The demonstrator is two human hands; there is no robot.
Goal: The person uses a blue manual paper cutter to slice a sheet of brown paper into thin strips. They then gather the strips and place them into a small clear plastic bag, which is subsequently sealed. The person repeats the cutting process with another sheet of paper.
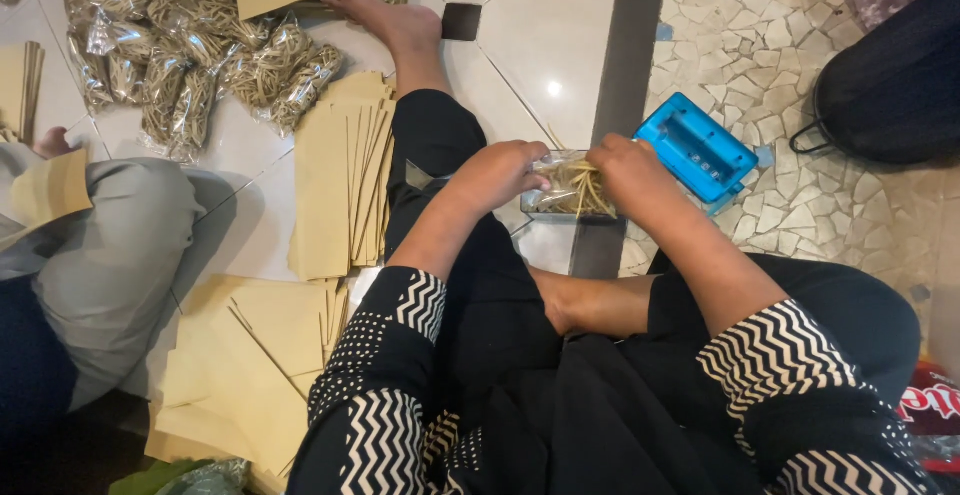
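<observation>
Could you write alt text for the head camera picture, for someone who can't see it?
Seated on a tiled floor, a person's left hand and right hand grip a small clear packet of tan sticks. A blue hole punch lies beside them, with brown envelopes and more filled packets nearby.

The scene is evenly and fairly brightly lit from overhead. A small white glare spot sits on the glossy floor tile (553, 88) at upper centre. The clear wrappers (180, 50) at upper left catch bright glints. Soft shadows fall under the forearms and beside the grey trouser leg (115, 255) at left. The bottom corners are dim. Focus is reasonably sharp throughout, with slight wide-angle stretching at the edges.
</observation>
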